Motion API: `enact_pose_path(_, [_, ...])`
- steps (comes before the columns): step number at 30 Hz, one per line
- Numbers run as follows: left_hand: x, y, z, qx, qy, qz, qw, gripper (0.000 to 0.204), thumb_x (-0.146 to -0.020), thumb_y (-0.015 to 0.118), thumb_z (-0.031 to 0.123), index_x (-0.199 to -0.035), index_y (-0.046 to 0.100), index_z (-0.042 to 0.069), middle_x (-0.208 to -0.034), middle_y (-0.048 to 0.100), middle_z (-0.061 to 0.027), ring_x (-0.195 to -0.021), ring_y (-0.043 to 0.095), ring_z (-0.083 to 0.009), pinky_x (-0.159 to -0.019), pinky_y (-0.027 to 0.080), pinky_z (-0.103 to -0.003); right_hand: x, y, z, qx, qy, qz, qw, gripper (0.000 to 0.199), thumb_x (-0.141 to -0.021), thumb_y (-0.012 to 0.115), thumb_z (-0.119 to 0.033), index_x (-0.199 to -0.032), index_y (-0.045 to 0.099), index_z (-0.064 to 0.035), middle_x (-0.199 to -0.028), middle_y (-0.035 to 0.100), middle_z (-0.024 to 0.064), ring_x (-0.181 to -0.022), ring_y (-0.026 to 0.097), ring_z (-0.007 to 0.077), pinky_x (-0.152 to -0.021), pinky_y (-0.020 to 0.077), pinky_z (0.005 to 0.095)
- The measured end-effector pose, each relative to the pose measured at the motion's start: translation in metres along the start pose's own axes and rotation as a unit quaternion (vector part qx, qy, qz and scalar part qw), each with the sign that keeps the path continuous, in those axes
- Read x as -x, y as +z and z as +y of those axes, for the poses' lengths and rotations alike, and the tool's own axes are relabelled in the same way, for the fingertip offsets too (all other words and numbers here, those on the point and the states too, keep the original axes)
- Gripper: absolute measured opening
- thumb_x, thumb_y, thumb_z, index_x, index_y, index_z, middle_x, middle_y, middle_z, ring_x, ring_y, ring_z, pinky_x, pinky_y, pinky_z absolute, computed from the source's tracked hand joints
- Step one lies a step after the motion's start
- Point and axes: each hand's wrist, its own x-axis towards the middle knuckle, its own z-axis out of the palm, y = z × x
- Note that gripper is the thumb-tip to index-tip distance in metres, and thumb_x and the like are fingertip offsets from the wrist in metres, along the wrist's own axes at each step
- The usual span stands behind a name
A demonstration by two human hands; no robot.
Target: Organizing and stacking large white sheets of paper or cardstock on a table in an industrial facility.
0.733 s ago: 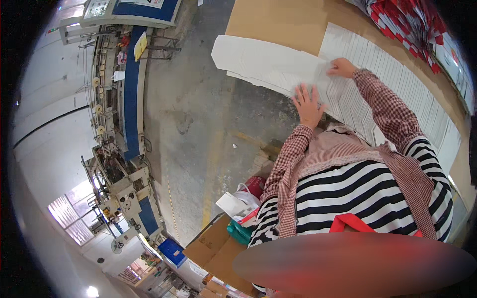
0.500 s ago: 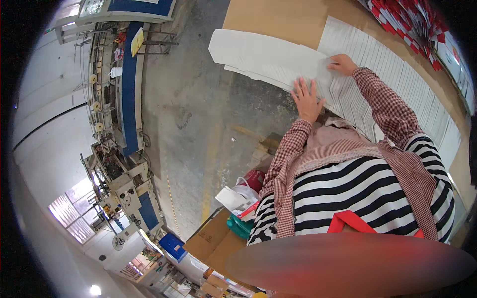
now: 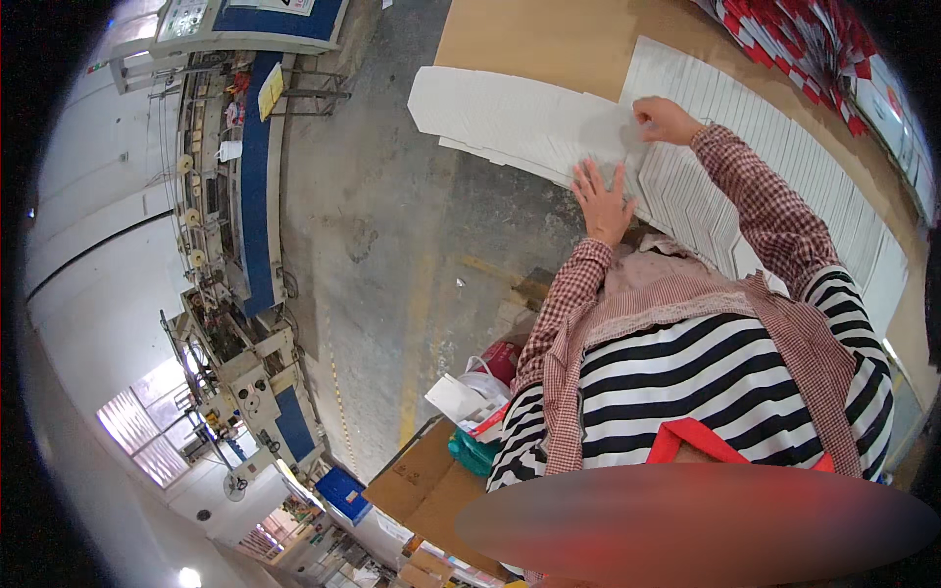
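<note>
A: Left hand (image 3: 600, 196)?
B: Spread flat, fingers wide, palm down on the white card sheets (image 3: 520, 122). Gripping nothing, only pressing.

A: Right hand (image 3: 663, 120)?
B: Beyond the left hand, at the far edge of those same sheets. Fingers curled together, pinching a sheet edge, by the look of it; hard to tell how firmly.

A: Whereabouts of the sheets?
B: Fanned in an overlapping run on the brown worktop (image 3: 520, 39), the near end jutting off its edge over the concrete floor (image 3: 392, 245). Just right of them, touching, a long stack of ribbed white card (image 3: 774, 186), under the right forearm.

A: Anything past the ribbed stack?
B: Red-and-white printed pieces (image 3: 804, 49), piled at the far right corner of the worktop.

A: And left of the sheets?
B: Well apart, across the floor, a blue-and-grey machine (image 3: 255, 167). Nearer, below the left elbow, brown cartons (image 3: 421, 485) with a red container and white bag on top.
</note>
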Motion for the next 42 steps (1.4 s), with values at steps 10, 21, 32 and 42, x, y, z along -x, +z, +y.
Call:
enact_pose_path(10, [-0.006,-0.002,0.005,0.011,0.003,0.001,1.000,0.066,-0.077,0.056,0.039,-0.131,0.026,0.018,-0.134,0.003,-0.0307,-0.122,0.003,-0.0496,-0.095,0.012,-0.058,0.031,0.035,0.049,-0.010,0.115,0.049,0.992,0.040,-0.070,0.060,-0.039,-0.079,0.056,0.0004,-0.079,0.056,0.0202,-0.074,0.053,0.0335,-0.064,0.0399,0.0399])
enact_pose_path(21, [0.007,0.001,0.016,0.012,0.020,-0.023,0.999,0.070,-0.075,0.057,0.037,-0.132,0.024,0.012,-0.137,0.006,-0.0220,-0.125,0.003,-0.0437,-0.096,0.008,-0.059,0.040,0.007,0.021,0.060,-0.070,0.135,0.987,0.027,-0.066,0.066,-0.012,-0.085,0.048,-0.0040,-0.081,0.047,0.0078,-0.075,0.049,0.0252,-0.065,0.0403,0.0346])
enact_pose_path(32, [0.009,0.006,0.015,-0.015,0.033,-0.064,0.997,0.064,-0.082,0.044,0.041,-0.132,0.023,0.007,-0.139,0.007,-0.0186,-0.126,0.005,-0.0401,-0.095,0.011,-0.060,0.075,-0.009,0.042,-0.070,0.143,-0.140,0.977,0.032,-0.082,0.051,-0.028,-0.071,0.045,0.0019,-0.058,0.043,0.0088,-0.057,0.038,0.0132,-0.053,0.0343,0.0310])
enact_pose_path(42, [0.008,0.010,0.018,0.005,0.043,-0.037,0.998,0.065,-0.081,0.046,0.042,-0.130,0.025,0.005,-0.138,0.009,-0.0207,-0.126,0.007,-0.0412,-0.094,0.012,-0.060,0.068,0.024,0.056,-0.004,0.143,0.044,0.989,0.035,-0.083,0.047,-0.031,-0.076,0.054,0.0024,-0.067,0.052,0.0189,-0.064,0.051,0.0299,-0.058,0.0379,0.0369])
